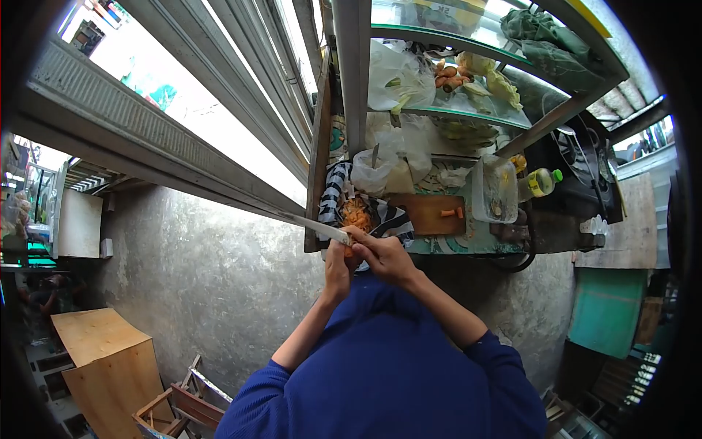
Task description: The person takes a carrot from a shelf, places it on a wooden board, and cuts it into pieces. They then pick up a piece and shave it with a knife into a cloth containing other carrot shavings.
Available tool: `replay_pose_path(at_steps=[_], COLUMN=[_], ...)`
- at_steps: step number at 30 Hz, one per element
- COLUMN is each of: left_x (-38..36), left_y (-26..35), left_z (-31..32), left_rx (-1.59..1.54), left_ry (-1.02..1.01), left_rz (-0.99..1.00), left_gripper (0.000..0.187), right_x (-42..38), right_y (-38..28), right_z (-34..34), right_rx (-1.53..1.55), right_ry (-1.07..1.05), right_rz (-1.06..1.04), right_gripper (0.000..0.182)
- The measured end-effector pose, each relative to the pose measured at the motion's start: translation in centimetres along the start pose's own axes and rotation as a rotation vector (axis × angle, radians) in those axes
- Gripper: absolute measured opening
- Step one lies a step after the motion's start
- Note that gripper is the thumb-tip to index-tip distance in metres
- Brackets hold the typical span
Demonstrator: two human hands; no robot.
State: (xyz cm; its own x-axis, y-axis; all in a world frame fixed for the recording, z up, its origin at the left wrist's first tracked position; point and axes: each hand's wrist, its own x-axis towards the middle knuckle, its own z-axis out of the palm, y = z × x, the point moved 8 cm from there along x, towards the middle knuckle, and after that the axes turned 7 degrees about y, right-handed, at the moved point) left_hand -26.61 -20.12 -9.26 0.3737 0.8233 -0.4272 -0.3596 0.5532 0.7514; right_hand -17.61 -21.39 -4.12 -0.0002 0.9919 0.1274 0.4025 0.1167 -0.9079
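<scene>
My right hand (pixel 387 257) is wrapped around a knife (pixel 319 226), whose blade points left, across the top of my left hand. Closed around an orange carrot (pixel 348 251), my left hand (pixel 337 272) is right beside it, and most of the carrot is hidden by the fingers. Just beyond both hands, orange carrot shavings (pixel 356 213) lie in a black-and-white striped plastic bag (pixel 395 222). To the right of the bag is a wooden cutting board (pixel 418 212) with short carrot pieces (pixel 453 213) on it.
A clear plastic container (pixel 496 192) and a green-capped bottle (pixel 541 183) stand right of the board. Glass shelves (pixel 468 117) above hold vegetables and plastic bags. A dark wok (pixel 585 154) is at far right. Metal shutter panels (pixel 168 139) run along the left.
</scene>
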Motion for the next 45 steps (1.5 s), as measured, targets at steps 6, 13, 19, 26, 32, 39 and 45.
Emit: replay_pose_path(at_steps=[6, 13, 19, 26, 32, 39, 45], left_x=[-0.4, 0.7, 0.4, 1.5, 1.6, 1.2, 1.1], left_y=[0.9, -1.1, -2.2, -2.9, -2.0, -2.0, -2.0], left_z=[0.9, -0.4, -1.8, -2.8, -3.4, -3.3, -2.5], left_rx=[-0.053, -0.375, -0.313, -0.385, -0.158, -0.275, -0.261], left_ry=[0.188, -0.097, 0.154, 0.106, 0.133, 0.146, 0.086], left_rz=[-0.059, -0.205, -0.291, -0.260, -0.121, -0.176, -0.191], left_gripper=[0.032, 0.034, 0.032, 0.045, 0.051, 0.052, 0.045], right_x=[-0.1, -0.5, -0.6, -0.2, -0.1, 0.0, -0.5], right_y=[-0.7, 3.0, 2.6, 0.8, 1.1, 0.7, 1.5], right_z=[-1.4, 0.1, -0.4, -1.6, -2.3, -2.9, -1.6], right_rx=[0.244, 0.453, 0.153, 0.078, 0.074, 0.053, 0.076], right_ry=[0.027, -0.039, -0.031, 0.045, 0.068, 0.106, -0.012], right_rz=[0.052, 0.394, 0.258, 0.116, 0.097, 0.149, 0.245], right_gripper=[0.042, 0.043, 0.045, 0.039, 0.045, 0.050, 0.052])
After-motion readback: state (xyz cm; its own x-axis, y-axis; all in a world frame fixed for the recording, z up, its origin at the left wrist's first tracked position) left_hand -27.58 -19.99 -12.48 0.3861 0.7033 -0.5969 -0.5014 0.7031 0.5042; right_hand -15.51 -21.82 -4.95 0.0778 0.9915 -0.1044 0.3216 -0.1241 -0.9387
